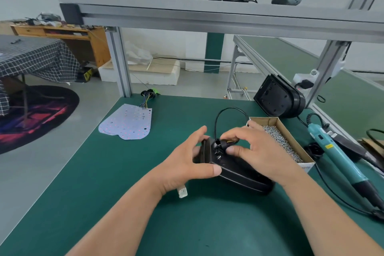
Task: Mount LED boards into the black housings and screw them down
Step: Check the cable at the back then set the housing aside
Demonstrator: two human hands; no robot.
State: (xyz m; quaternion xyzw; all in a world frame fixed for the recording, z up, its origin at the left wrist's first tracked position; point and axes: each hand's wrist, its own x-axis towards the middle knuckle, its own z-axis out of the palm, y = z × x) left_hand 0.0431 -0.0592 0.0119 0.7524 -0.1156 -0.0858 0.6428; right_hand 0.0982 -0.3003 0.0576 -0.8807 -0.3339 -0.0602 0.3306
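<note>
While the left grip (187, 164) clasps the black housing (243, 174) by its end on the surface (187, 224) and the right grip (259, 151) pinches its rubber plug (221, 144), forcing it could nip the wires, with the boards (126, 124) lying well beyond the left grip

LED boards (127, 123) left — screw box (279, 137) right

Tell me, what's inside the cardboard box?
The cardboard box holds a heap of small silver screws. The right hand covers its left edge, and the screws hide its bottom.
</note>
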